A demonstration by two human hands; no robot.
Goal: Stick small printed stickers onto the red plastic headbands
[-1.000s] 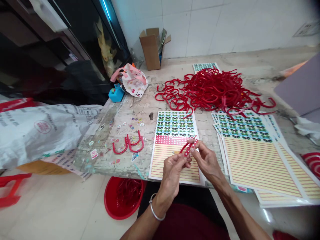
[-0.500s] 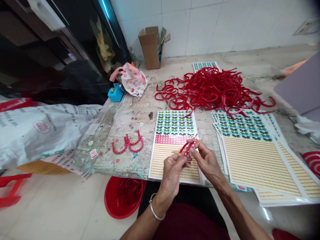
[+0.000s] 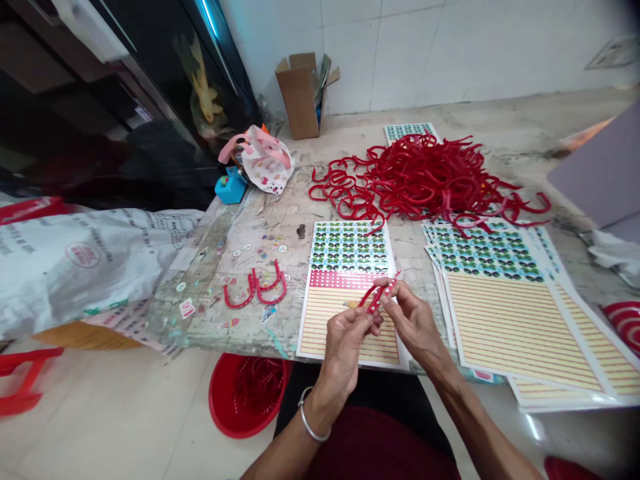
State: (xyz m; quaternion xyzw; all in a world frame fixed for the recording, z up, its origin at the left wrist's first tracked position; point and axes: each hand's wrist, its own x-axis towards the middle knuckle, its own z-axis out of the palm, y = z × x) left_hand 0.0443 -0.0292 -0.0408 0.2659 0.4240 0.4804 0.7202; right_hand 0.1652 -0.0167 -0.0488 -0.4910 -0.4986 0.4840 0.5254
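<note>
Fingers of left hand (image 3: 346,337) and right hand (image 3: 411,320) pinch a curved red piece (image 3: 370,291) above the printed sheet (image 3: 320,327); red pile (image 3: 430,177) behind sheet, U-shaped pieces (image 3: 258,287) left of it. Probably applying dotted strip (image 3: 391,287); next calls for steady pinch, even pressing along curve.

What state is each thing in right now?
Left hand: closed on red strip
Right hand: pinching red strip
Strip: bent, held in both hands
Front sheet: flat on table
Loose curved pieces: lying left of the sheet
Red heap: tangled, piled up
Cardboard box: upright, top open
Red bucket: open, red strands inside
</note>
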